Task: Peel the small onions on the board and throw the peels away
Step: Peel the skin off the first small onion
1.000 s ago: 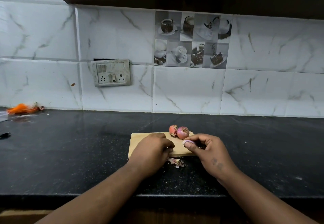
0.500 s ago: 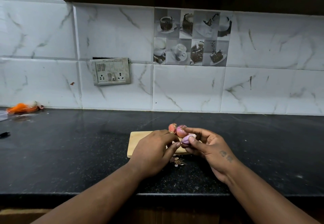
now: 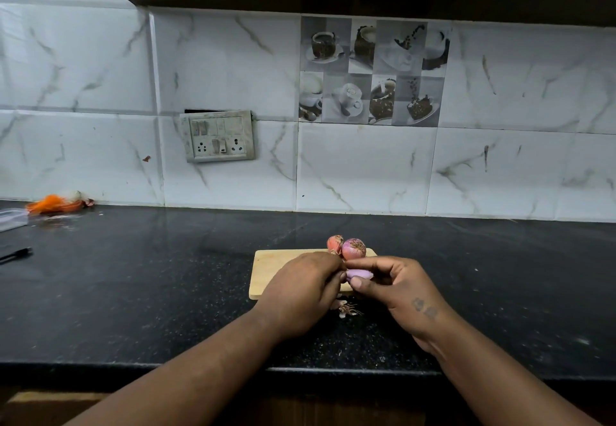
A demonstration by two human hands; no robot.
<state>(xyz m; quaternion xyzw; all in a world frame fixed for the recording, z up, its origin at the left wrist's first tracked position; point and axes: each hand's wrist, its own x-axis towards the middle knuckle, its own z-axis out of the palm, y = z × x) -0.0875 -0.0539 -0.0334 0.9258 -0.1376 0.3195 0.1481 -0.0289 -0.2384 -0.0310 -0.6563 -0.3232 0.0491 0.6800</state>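
A small wooden board (image 3: 273,267) lies on the black counter in front of me. Two unpeeled small onions, an orange-pink one (image 3: 335,243) and a purplish one (image 3: 354,249), sit at its far edge. My right hand (image 3: 400,287) pinches a pale purple peeled onion (image 3: 360,273) between thumb and fingers just above the board. My left hand (image 3: 300,290) is curled against that onion's left end, its fingertips hidden from me. Loose peels and roots (image 3: 346,309) lie on the counter just in front of the board, below my hands.
The black counter (image 3: 166,292) runs to a marble-tiled wall with a switch panel (image 3: 218,136). At the far left lie orange scraps (image 3: 55,203), a clear plastic lid (image 3: 11,220) and a black pen (image 3: 16,254). The counter's front edge is close below my forearms.
My right hand lifted the peeled onion off the board and turned palm inward. My left hand rose from the board and closed in on the onion's left end.
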